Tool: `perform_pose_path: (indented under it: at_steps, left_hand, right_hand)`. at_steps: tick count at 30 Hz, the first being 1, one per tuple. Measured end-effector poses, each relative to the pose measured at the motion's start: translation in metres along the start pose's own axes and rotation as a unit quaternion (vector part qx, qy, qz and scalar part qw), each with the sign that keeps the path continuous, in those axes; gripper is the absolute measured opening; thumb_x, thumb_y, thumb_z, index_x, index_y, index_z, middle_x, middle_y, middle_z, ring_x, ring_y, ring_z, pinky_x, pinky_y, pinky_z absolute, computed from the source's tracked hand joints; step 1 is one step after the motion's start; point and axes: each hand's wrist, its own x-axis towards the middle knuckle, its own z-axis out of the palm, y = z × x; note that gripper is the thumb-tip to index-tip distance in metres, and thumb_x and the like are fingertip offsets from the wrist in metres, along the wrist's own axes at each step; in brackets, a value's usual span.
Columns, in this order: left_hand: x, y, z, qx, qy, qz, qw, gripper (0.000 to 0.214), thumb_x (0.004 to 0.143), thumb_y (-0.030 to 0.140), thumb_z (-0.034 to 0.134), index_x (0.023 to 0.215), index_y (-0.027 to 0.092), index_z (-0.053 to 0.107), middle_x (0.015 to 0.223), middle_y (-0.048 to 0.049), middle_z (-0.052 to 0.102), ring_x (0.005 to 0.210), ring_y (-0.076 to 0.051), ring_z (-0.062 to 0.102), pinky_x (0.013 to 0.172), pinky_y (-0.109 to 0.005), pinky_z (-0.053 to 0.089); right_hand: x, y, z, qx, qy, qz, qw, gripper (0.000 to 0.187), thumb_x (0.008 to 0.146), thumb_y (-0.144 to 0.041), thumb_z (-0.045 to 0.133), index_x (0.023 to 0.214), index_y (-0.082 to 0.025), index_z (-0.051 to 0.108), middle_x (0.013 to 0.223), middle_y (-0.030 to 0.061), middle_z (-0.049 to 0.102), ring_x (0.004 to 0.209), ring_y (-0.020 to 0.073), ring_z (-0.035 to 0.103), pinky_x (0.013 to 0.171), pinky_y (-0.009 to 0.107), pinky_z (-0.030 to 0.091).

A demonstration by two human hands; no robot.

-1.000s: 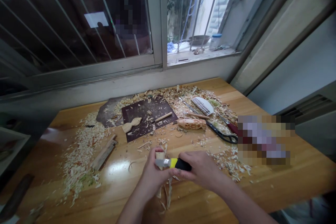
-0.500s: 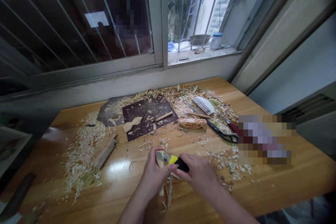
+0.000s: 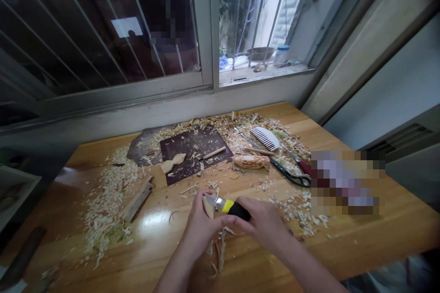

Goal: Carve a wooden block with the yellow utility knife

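My left hand (image 3: 202, 229) is closed around a small pale piece of wood (image 3: 208, 207), held just above the wooden table (image 3: 378, 233). A carving knife (image 3: 231, 207) with a yellow and black handle sits in my closed right hand (image 3: 263, 222). Its short blade rests against the top of the wood piece. Long curled shavings (image 3: 220, 249) lie on the table right under both hands.
A dark cutting mat (image 3: 195, 153) with a carved wooden shape (image 3: 173, 163) lies further back. A carved wooden block (image 3: 252, 162), black scissors (image 3: 287, 172), a white comb (image 3: 265, 138) and a red-handled tool (image 3: 302, 165) lie to the right. Wood sticks (image 3: 137, 200) and shavings (image 3: 106, 201) cover the left side.
The knife blade has moved up along the wood piece towards its top end, and both hands have shifted slightly away from me.
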Motion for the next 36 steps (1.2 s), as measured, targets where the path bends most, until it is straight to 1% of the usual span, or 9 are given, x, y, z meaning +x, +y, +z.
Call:
perform_pose_path:
  at_steps: [6, 12, 17, 21, 25, 27, 30, 32, 36]
  left_hand:
    - [-0.007, 0.002, -0.007, 0.040, -0.029, 0.014, 0.999, 0.076, 0.040, 0.029, 0.078, 0.109, 0.020, 0.045, 0.084, -0.0017, 0.057, 0.072, -0.017, 0.051, 0.064, -0.024, 0.039]
    - [-0.013, 0.004, -0.008, 0.050, -0.033, 0.019, 0.998, 0.074, 0.043, 0.030, 0.076, 0.110, 0.021, 0.047, 0.097, -0.0041, 0.056, 0.071, -0.016, 0.052, 0.063, -0.025, 0.039]
    - [-0.013, 0.009, -0.004, 0.066, -0.001, 0.040, 0.997, 0.055, 0.048, 0.027, 0.073, 0.096, 0.020, 0.049, 0.096, -0.0054, 0.056, 0.081, -0.020, 0.053, 0.071, -0.028, 0.040]
    - [-0.013, 0.008, 0.000, 0.060, 0.021, 0.052, 0.997, 0.050, 0.051, 0.024, 0.071, 0.095, 0.020, 0.048, 0.109, -0.0080, 0.053, 0.096, -0.023, 0.052, 0.082, -0.031, 0.038]
    - [-0.012, 0.006, 0.003, 0.045, 0.070, 0.087, 0.993, 0.044, 0.058, 0.026, 0.067, 0.098, 0.020, 0.049, 0.123, -0.0093, 0.046, 0.114, -0.024, 0.041, 0.095, -0.034, 0.028]
    - [-0.010, 0.006, 0.003, 0.021, 0.057, 0.086, 0.994, 0.048, 0.060, 0.028, 0.066, 0.102, 0.020, 0.047, 0.121, -0.0088, 0.048, 0.112, -0.023, 0.044, 0.093, -0.033, 0.030]
    - [-0.008, 0.005, 0.002, -0.034, 0.004, 0.042, 0.999, 0.052, 0.059, 0.034, 0.068, 0.103, 0.019, 0.044, 0.095, -0.0055, 0.059, 0.086, -0.021, 0.055, 0.075, -0.030, 0.041]
    - [-0.007, 0.004, -0.001, -0.082, -0.038, 0.013, 0.996, 0.050, 0.060, 0.039, 0.066, 0.100, 0.019, 0.044, 0.085, -0.0036, 0.060, 0.076, -0.019, 0.056, 0.067, -0.027, 0.041]
    - [-0.007, 0.001, -0.005, -0.200, -0.116, -0.051, 0.972, 0.058, 0.059, 0.040, 0.068, 0.107, 0.020, 0.044, 0.089, -0.0039, 0.060, 0.071, -0.017, 0.057, 0.063, -0.026, 0.041]
  right_hand:
    - [0.003, 0.007, -0.020, -0.036, -0.059, -0.089, 0.994, 0.033, 0.077, -0.053, 0.048, 0.073, -0.021, 0.053, 0.065, -0.0006, 0.061, 0.059, 0.0129, 0.054, 0.051, 0.023, 0.023]
    - [0.003, 0.010, -0.022, -0.060, -0.076, -0.124, 0.987, 0.035, 0.076, -0.055, 0.047, 0.070, -0.021, 0.051, 0.063, -0.0010, 0.061, 0.058, 0.0134, 0.054, 0.050, 0.024, 0.022]
    - [0.000, 0.008, -0.012, -0.046, -0.034, -0.073, 0.996, 0.034, 0.077, -0.054, 0.047, 0.073, -0.021, 0.051, 0.066, -0.0005, 0.061, 0.060, 0.0139, 0.055, 0.051, 0.024, 0.024]
    - [-0.002, 0.003, -0.003, -0.027, -0.007, -0.033, 0.999, 0.037, 0.077, -0.056, 0.044, 0.071, -0.021, 0.050, 0.063, -0.0007, 0.060, 0.057, 0.0139, 0.055, 0.051, 0.024, 0.025]
    - [-0.004, -0.005, 0.004, -0.011, 0.018, 0.034, 0.999, 0.033, 0.081, -0.053, 0.041, 0.077, -0.021, 0.050, 0.065, -0.0007, 0.061, 0.058, 0.0153, 0.056, 0.050, 0.024, 0.026]
    - [-0.004, -0.007, 0.005, 0.001, 0.013, 0.052, 0.999, 0.031, 0.083, -0.050, 0.039, 0.081, -0.022, 0.050, 0.066, -0.0006, 0.061, 0.059, 0.0159, 0.057, 0.049, 0.023, 0.026]
    - [-0.003, -0.007, 0.005, 0.008, -0.002, 0.049, 0.999, 0.030, 0.083, -0.049, 0.038, 0.082, -0.022, 0.050, 0.067, 0.0002, 0.062, 0.061, 0.0169, 0.058, 0.050, 0.023, 0.028]
    - [-0.002, -0.004, 0.003, 0.003, -0.007, 0.054, 0.998, 0.031, 0.084, -0.049, 0.036, 0.083, -0.022, 0.050, 0.067, 0.0008, 0.062, 0.062, 0.0174, 0.058, 0.050, 0.023, 0.028]
    - [-0.001, 0.000, -0.004, 0.005, -0.023, 0.019, 1.000, 0.026, 0.085, -0.045, 0.038, 0.085, -0.021, 0.049, 0.074, 0.0010, 0.062, 0.066, 0.0172, 0.057, 0.054, 0.024, 0.029]
